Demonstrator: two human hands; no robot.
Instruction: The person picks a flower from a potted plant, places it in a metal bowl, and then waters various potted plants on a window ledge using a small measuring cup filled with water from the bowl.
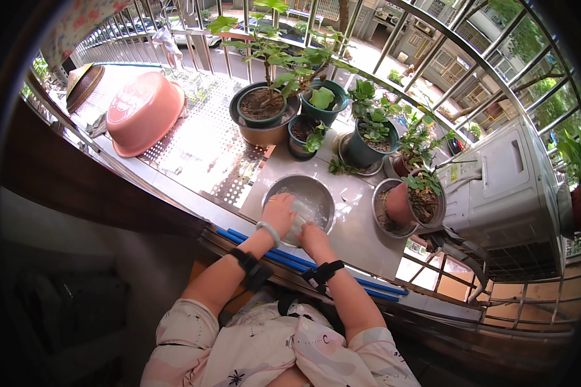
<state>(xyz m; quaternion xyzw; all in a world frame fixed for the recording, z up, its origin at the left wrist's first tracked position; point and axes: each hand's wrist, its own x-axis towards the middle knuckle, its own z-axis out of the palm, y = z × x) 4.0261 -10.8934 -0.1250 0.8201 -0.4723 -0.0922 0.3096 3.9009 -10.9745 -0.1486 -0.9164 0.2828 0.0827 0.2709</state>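
A round stainless steel basin (330,200) with water in it sits on the pale tiled ledge (368,256) before me. My left hand (278,213), with a pale bangle at the wrist, reaches over the basin's near left side; its fingertips are partly hidden. My right hand (314,239) is at the near right rim, its fingers closed on the edge of a pale, limp item (298,225). This item lies between my hands inside the basin. Whether it is cloth or plastic I cannot tell, nor whether my left fingers grip it too.
Potted plants (264,104) stand beyond the basin; a tilted terracotta-coloured pot (402,205) rests right of it. An upturned pink plastic tub (145,113) lies left on a perforated metal sheet (198,140). Blue poles (290,261) run along the near edge. An air-conditioner unit (508,193) and metal railings (387,38) enclose the ledge.
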